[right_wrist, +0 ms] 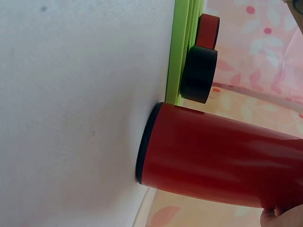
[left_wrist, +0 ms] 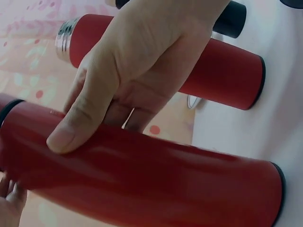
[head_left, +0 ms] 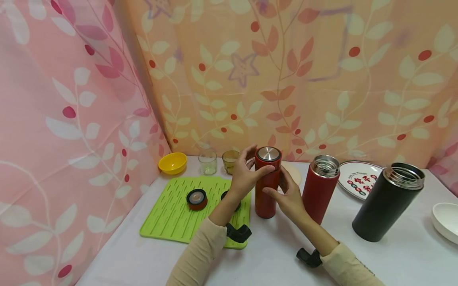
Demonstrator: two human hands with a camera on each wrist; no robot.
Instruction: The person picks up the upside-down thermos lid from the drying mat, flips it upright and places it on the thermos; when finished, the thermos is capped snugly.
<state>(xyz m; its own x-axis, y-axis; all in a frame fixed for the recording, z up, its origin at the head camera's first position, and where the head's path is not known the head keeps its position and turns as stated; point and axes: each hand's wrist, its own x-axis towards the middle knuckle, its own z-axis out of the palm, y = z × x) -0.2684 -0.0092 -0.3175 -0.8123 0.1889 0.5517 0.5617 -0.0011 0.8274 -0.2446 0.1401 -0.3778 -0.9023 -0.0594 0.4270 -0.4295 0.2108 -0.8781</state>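
Two leafy printed cloths enclose the scene, a pink cloth [head_left: 89, 174] at left and a peach cloth [head_left: 222, 103] behind. Before them spreads the smooth white table [head_left: 275, 262], carrying a ribbed green mat [head_left: 162, 222]. At right stand a matte black flask [head_left: 383, 208] and a slimmer red flask [head_left: 319, 192], both with bare, threaded metal necks; a round printed plate [head_left: 348, 171] lies behind them. Farther back left are a glossy yellow bowl [head_left: 173, 167] and two clear tumblers [head_left: 208, 163]. Caps [head_left: 197, 203] rest on the mat. Just right of it, the capped flask [head_left: 266, 192] stands upright on the table: a shiny red cylinder with a brushed metal disc on top and a black base ring. Both hands grip it: the left hand [head_left: 247, 172] curls round its upper part; the right hand [head_left: 288, 194], lower, has thumb in front and fingers behind.
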